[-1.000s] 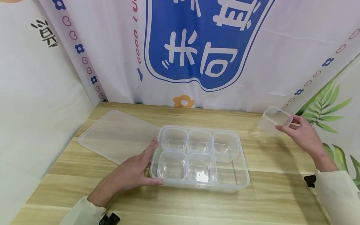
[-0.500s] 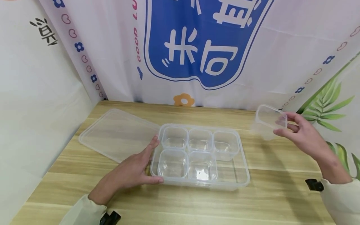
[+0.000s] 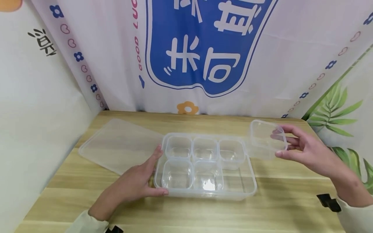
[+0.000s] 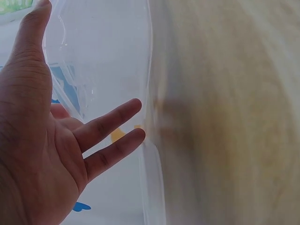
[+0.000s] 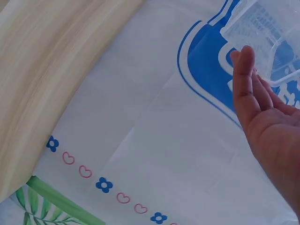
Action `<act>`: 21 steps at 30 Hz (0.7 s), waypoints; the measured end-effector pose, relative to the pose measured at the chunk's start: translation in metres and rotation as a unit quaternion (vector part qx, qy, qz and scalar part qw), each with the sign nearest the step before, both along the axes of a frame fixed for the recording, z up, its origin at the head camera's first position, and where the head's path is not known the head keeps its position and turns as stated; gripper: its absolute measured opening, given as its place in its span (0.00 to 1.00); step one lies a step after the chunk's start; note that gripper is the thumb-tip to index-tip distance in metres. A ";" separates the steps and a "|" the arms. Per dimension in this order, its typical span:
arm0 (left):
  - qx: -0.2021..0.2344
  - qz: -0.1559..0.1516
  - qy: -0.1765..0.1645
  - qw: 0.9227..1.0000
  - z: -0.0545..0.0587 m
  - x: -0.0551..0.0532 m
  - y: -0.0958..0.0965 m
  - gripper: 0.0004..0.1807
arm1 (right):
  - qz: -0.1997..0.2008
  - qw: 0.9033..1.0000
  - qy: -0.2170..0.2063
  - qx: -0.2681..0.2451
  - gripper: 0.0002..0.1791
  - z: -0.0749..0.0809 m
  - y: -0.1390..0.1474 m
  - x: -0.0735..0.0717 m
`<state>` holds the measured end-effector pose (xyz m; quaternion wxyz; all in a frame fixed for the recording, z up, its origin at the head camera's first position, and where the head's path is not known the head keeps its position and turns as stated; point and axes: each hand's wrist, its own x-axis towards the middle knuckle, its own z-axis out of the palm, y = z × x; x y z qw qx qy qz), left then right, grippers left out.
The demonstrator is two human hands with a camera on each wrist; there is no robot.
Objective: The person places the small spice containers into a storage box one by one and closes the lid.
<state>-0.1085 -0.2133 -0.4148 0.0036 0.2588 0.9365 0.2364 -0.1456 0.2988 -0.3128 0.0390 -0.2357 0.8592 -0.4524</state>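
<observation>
A clear plastic storage box point(image 3: 239, 195) lies on the table, with three small clear containers in its back row and two in its front row. The front right slot of the box holds none. My left hand point(image 3: 135, 179) rests against the box's left end, thumb at the front rim, fingers at the left side. In the left wrist view its fingers point(image 4: 115, 150) are spread and straight. My right hand point(image 3: 311, 153) pinches a small clear container point(image 3: 265, 137) by its right wall, raised and tilted just off the box's back right corner.
A flat translucent lid point(image 3: 119, 145) lies at the left behind my left hand, its right part reaching the box. The wooden table point(image 3: 204, 216) ends at the back against a white printed curtain point(image 3: 116, 64). A leaf-patterned cloth point(image 3: 344, 116) hangs at the right.
My right hand has carried the small container leftward and closer to me, toward the box. My left hand, the box and the lid stay in place while the head view shifts slightly.
</observation>
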 end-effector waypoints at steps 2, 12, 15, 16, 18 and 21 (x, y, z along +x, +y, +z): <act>-0.010 -0.002 0.007 1.000 0.001 0.001 0.000 0.73 | 0.008 1.000 -0.002 0.009 0.38 0.001 -0.005 0.006; -0.023 0.001 0.004 1.000 0.007 0.000 0.001 0.74 | 0.026 0.998 0.019 0.049 0.41 -0.001 -0.030 0.022; -0.028 0.000 0.008 1.000 0.007 0.000 0.001 0.74 | 0.046 0.998 0.027 0.043 0.43 -0.005 -0.035 0.025; -0.028 0.000 0.008 1.000 0.007 0.000 0.000 0.74 | 0.053 0.997 0.027 0.039 0.43 -0.007 -0.036 0.025; -0.027 0.002 0.007 1.000 0.006 0.001 0.000 0.74 | 0.062 0.997 0.037 0.041 0.44 -0.011 -0.038 0.027; -0.022 0.002 0.003 1.000 0.006 0.002 0.001 0.74 | 0.060 0.995 0.052 0.052 0.46 -0.018 -0.041 0.029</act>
